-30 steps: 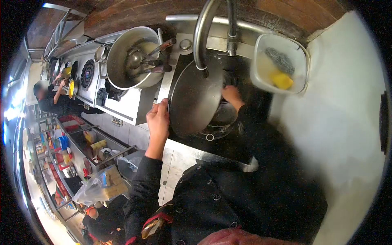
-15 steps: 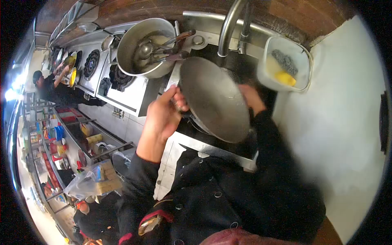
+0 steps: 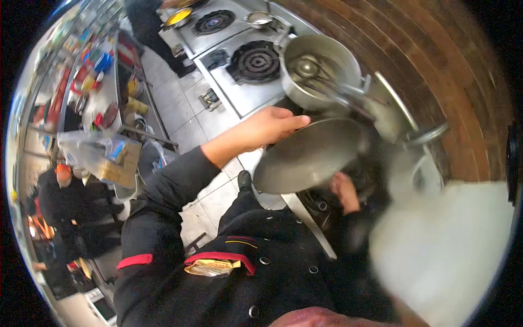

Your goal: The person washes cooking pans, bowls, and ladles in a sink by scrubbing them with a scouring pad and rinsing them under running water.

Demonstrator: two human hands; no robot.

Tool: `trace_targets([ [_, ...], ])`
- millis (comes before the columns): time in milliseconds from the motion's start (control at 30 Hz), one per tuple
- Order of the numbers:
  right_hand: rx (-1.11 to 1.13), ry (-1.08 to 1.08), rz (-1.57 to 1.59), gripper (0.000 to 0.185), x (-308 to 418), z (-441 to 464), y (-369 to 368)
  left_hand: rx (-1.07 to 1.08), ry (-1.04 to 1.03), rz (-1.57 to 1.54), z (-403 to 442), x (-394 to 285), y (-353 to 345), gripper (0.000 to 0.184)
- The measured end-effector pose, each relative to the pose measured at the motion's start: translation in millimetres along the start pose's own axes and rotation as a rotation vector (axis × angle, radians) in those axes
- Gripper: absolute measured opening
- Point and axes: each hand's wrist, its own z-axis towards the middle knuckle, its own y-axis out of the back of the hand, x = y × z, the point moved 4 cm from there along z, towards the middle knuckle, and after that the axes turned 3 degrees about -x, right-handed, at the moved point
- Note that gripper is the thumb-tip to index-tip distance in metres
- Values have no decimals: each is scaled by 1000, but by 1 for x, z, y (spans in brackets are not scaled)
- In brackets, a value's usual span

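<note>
A dark round metal wok (image 3: 310, 155) is held tilted in front of my body, its inside turned up toward me. My left hand (image 3: 280, 124) is closed on its far left rim, thumb on top; the fingers beneath are partly hidden. Close to the near right rim is my right hand (image 3: 344, 192), smeared by motion, and I cannot make out whether it touches the metal. Under and behind the wok lies the dark sink, mostly covered. Just beyond stands a large metal pot (image 3: 321, 101) with ladles (image 3: 308, 67) in it.
A stove with a burner (image 3: 256, 61) adjoins the pot on the left. The faucet (image 3: 427, 134) and a pale plastic tub (image 3: 427, 177) are blurred at the right. Shelving, a plastic bag (image 3: 101, 152) and another person (image 3: 71, 201) are on the left.
My view has swung, so the stove and pot now sit further right. The wok has tilted the other way, and my left hand now holds it from its far left side.
</note>
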Motion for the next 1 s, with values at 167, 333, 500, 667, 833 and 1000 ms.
trace_targets([
  [167, -146, 129, -197, 52, 94, 24, -183, -286, -395, 562, -71, -10, 190, 25],
  [333, -31, 297, -420, 63, 135, 75, -339, -511, -212, 706, -152, 49, 397, 18],
  [500, -625, 391, -1217, 83, 62, 113, -258, -798, -124, 132, -206, 214, 535, 11],
  [667, -649, -296, -816, 100, 45, 99, -322, -1073, 175, -340, -178, 418, 593, 12],
  [833, -633, -343, -1184, 104, 35, 121, -293, -1248, 370, -193, -78, 579, 594, 17],
  [1000, -606, -370, -1355, 92, 29, 125, -241, -1202, 316, -480, 73, 633, 557, 16],
])
